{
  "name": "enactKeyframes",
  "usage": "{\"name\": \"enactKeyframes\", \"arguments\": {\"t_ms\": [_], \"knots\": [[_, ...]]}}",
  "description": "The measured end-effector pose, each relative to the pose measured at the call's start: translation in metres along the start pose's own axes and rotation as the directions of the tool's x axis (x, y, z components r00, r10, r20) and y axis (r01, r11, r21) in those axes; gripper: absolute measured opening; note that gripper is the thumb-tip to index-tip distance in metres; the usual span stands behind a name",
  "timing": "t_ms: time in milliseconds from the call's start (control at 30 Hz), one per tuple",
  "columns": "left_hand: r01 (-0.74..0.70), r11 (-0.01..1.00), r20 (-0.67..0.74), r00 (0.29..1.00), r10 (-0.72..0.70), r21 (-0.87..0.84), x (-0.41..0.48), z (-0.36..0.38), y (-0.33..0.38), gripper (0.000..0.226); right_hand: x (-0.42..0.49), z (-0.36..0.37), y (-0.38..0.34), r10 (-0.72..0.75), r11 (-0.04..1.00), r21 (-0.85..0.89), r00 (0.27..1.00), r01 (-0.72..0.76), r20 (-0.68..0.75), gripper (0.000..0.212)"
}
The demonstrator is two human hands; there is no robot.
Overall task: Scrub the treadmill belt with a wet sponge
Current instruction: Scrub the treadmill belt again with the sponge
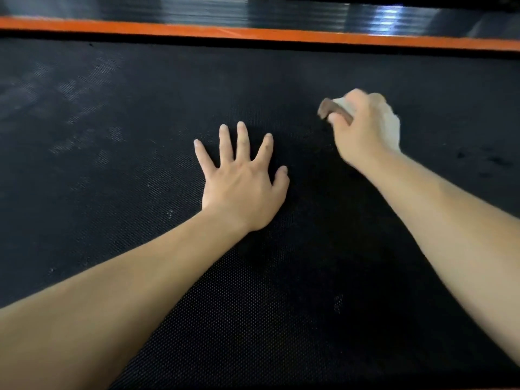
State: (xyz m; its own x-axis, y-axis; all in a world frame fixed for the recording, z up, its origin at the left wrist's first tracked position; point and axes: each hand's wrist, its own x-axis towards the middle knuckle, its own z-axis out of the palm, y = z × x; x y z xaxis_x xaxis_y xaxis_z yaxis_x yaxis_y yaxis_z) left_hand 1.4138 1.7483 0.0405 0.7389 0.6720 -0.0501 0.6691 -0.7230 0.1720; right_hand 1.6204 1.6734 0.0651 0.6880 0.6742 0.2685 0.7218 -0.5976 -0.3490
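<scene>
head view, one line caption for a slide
Right hand grips a sponge; left hand lies flat on the treadmill belt.

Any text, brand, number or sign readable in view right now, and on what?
None readable: the belt, the orange strip and the black rail beyond it show no lettering, and neither does the sponge in the right hand.
</scene>
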Motion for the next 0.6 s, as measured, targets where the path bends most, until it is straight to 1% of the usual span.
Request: {"name": "enactKeyframes", "arguments": {"t_ms": [33,67,100,133,167,200,267,300,333,367,433,467,500,533,600], "knots": [[0.002,1.0,0.0,1.0,-0.002,0.008,0.0,0.0,0.0,0.069,-0.013,0.004,-0.008,-0.109,0.994,0.014,0.994,0.109,0.029,0.024],[0.006,1.0,0.002,1.0,-0.006,0.014,0.0,0.0,0.001,0.069,-0.03,0.005,-0.017,-0.24,0.97,0.05,0.968,0.237,0.069,0.022],[0.009,1.0,0.004,1.0,-0.009,0.018,0.0,-0.001,0.001,0.069,-0.041,0.004,-0.019,-0.341,0.939,0.092,0.934,0.332,0.106,0.02],[0.013,1.0,0.006,1.0,-0.013,0.02,0.001,-0.001,0.001,0.069,-0.041,0.001,-0.015,-0.389,0.92,0.103,0.911,0.377,0.139,0.018],[0.016,1.0,0.006,1.0,-0.016,0.021,0.0,-0.001,0.001,0.069,-0.03,0.0,-0.01,-0.387,0.922,0.086,0.911,0.378,0.144,0.017],[0.014,1.0,0.004,1.0,-0.015,0.021,0.001,-0.001,0.001,0.069,-0.013,0.0,-0.006,-0.326,0.945,0.056,0.937,0.321,0.127,0.018],[0.014,1.0,0.001,1.0,-0.014,0.014,0.002,-0.001,0.001,0.07,0.019,0.004,0.002,-0.109,0.994,0.038,0.992,0.107,0.062,0.022],[0.016,1.0,-0.001,1.0,-0.016,0.011,0.001,-0.001,0.001,0.07,0.023,0.008,0.002,-0.035,0.999,0.032,0.999,0.034,0.034,0.024],[0.021,1.0,-0.003,1.0,-0.021,0.011,0.001,0.0,0.002,0.07,0.018,0.012,-0.003,-0.053,0.999,0.009,0.999,0.053,0.014,0.024],[0.025,1.0,-0.004,1.0,-0.025,0.014,0.001,-0.001,0.002,0.07,0.007,0.017,-0.008,-0.133,0.991,0.009,0.991,0.133,0.022,0.023],[0.03,0.999,-0.004,1.0,-0.03,0.018,0.002,-0.001,0.003,0.071,-0.019,0.018,-0.015,-0.337,0.94,0.097,0.937,0.328,0.097,0.017],[0.033,0.999,-0.003,0.999,-0.033,0.019,0.002,-0.001,0.003,0.071,-0.02,0.015,-0.012,-0.389,0.919,0.121,0.913,0.375,0.127,0.015],[0.035,0.999,0.0,0.999,-0.035,0.02,0.002,-0.001,0.002,0.071,-0.011,0.013,-0.007,-0.398,0.915,0.122,0.908,0.384,0.131,0.016],[0.033,0.999,0.003,0.999,-0.033,0.02,0.003,-0.002,0.002,0.071,0.005,0.014,-0.002,-0.361,0.931,0.09,0.927,0.353,0.102,0.018],[0.029,0.999,0.008,1.0,-0.029,0.021,0.003,-0.002,0.002,0.071,0.041,0.019,0.005,-0.151,0.988,0.028,0.988,0.15,0.035,0.025]]}}
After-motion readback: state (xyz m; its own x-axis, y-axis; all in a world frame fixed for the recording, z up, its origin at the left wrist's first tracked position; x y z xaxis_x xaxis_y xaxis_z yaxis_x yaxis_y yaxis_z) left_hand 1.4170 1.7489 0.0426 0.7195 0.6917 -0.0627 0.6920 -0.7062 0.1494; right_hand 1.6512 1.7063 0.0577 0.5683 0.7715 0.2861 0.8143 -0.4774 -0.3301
